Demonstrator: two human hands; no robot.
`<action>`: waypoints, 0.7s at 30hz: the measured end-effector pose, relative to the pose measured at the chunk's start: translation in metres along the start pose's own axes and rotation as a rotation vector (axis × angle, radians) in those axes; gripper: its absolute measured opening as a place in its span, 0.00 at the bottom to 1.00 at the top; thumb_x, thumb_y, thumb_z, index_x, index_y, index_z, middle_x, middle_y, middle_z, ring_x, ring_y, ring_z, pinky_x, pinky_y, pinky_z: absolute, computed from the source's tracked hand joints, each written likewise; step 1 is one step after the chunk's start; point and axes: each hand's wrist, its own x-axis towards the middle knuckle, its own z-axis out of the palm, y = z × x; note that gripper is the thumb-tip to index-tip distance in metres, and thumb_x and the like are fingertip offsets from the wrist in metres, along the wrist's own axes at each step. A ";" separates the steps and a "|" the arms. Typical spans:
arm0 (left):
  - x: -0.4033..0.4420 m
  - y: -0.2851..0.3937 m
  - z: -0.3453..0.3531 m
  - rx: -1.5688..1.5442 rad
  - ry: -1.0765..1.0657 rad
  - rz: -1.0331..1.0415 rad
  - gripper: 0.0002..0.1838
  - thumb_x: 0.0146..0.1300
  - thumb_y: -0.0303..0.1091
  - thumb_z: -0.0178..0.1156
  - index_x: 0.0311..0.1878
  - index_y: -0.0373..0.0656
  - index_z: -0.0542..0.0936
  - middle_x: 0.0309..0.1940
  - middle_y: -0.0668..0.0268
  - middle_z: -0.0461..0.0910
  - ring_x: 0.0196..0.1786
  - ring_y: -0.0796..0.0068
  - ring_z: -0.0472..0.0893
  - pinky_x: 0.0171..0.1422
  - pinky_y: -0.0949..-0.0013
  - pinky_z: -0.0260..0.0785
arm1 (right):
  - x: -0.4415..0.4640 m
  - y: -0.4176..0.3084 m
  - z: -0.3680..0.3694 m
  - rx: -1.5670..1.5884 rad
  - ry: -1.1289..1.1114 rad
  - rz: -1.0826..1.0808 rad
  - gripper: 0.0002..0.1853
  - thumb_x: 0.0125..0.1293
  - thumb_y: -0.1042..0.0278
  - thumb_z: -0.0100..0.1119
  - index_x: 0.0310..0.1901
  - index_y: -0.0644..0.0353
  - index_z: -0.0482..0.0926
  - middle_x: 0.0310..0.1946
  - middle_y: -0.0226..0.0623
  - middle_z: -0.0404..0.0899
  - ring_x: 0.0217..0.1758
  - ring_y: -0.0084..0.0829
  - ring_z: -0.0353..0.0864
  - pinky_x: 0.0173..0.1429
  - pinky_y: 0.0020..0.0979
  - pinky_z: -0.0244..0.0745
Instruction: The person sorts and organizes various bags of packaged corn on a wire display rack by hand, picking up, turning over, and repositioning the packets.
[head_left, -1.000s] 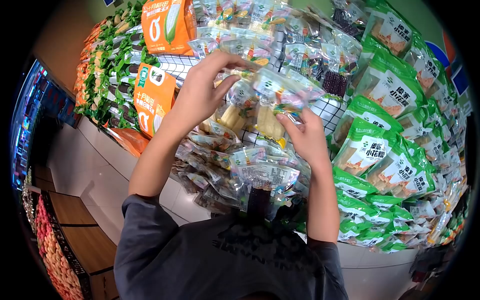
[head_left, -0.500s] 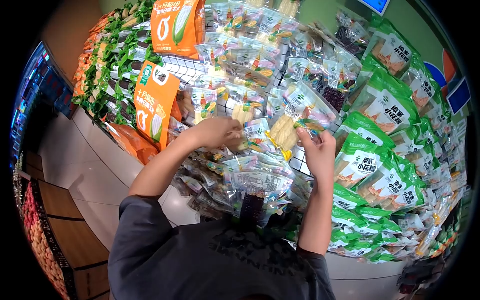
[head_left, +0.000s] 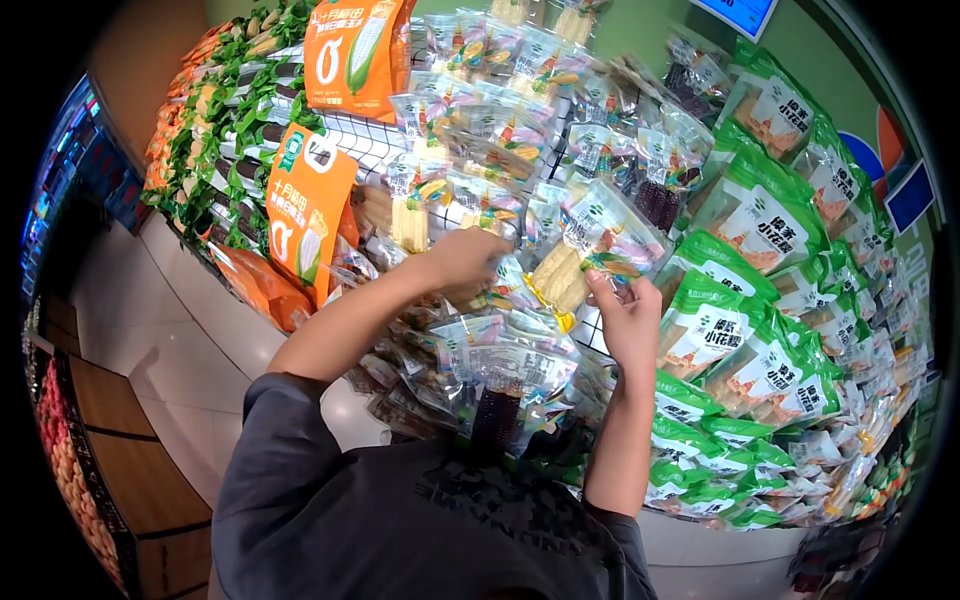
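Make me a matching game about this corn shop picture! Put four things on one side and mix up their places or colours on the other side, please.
Things:
1. Orange bags
2. Green-edged bags
3. Pale corn pack with a yellow end
4. The person's shirt

Places and colours:
A. Held by the right hand
B. Dark grey
C. To the left of both hands
D. In a big stack at the picture's right side

Right pairs: 1-C, 2-D, 3-A, 4-B
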 end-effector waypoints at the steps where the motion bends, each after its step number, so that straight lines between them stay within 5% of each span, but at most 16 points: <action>1: -0.006 -0.002 -0.005 -0.074 0.062 0.012 0.27 0.57 0.30 0.74 0.61 0.44 0.79 0.43 0.52 0.86 0.48 0.50 0.86 0.53 0.52 0.77 | -0.001 0.002 -0.001 0.002 0.004 0.005 0.12 0.70 0.72 0.73 0.40 0.74 0.82 0.40 0.40 0.88 0.41 0.19 0.83 0.44 0.26 0.79; 3: -0.016 -0.009 -0.013 -0.147 0.116 0.019 0.22 0.57 0.29 0.75 0.56 0.42 0.83 0.37 0.54 0.87 0.43 0.55 0.87 0.48 0.55 0.78 | 0.000 0.007 -0.002 0.028 0.015 -0.075 0.14 0.70 0.70 0.72 0.49 0.73 0.84 0.36 0.35 0.88 0.34 0.20 0.84 0.40 0.25 0.80; 6: -0.024 -0.027 -0.028 -0.333 0.187 0.038 0.17 0.57 0.25 0.77 0.50 0.41 0.85 0.27 0.61 0.83 0.30 0.75 0.80 0.37 0.66 0.71 | 0.001 0.006 -0.004 0.029 0.020 -0.052 0.14 0.70 0.70 0.73 0.49 0.73 0.84 0.37 0.35 0.88 0.34 0.20 0.84 0.40 0.25 0.81; 10: -0.036 -0.054 -0.039 -0.350 0.229 -0.011 0.16 0.58 0.28 0.78 0.49 0.39 0.85 0.24 0.64 0.81 0.28 0.78 0.77 0.35 0.67 0.69 | 0.003 0.001 -0.001 0.021 0.018 -0.030 0.14 0.70 0.70 0.73 0.49 0.73 0.84 0.37 0.35 0.88 0.35 0.20 0.84 0.40 0.25 0.81; 13: -0.042 -0.058 -0.044 -0.484 0.048 -0.009 0.16 0.59 0.28 0.77 0.49 0.39 0.86 0.26 0.64 0.83 0.31 0.81 0.79 0.37 0.69 0.71 | 0.003 0.002 0.006 0.043 0.033 -0.033 0.14 0.68 0.68 0.76 0.36 0.71 0.82 0.33 0.32 0.85 0.33 0.15 0.76 0.34 0.23 0.72; 18: -0.054 -0.050 -0.042 -0.036 -0.012 -0.110 0.09 0.62 0.32 0.71 0.45 0.42 0.91 0.38 0.55 0.90 0.42 0.54 0.89 0.48 0.57 0.79 | 0.004 0.008 0.004 0.010 0.030 -0.010 0.16 0.67 0.65 0.78 0.32 0.67 0.81 0.27 0.28 0.82 0.28 0.11 0.71 0.28 0.20 0.64; 21: -0.054 -0.046 -0.047 -0.083 0.007 -0.024 0.09 0.63 0.31 0.71 0.45 0.42 0.91 0.37 0.56 0.89 0.41 0.56 0.89 0.48 0.59 0.80 | 0.003 0.008 0.007 0.008 0.036 -0.017 0.18 0.66 0.63 0.78 0.28 0.63 0.78 0.24 0.27 0.80 0.24 0.10 0.68 0.25 0.19 0.58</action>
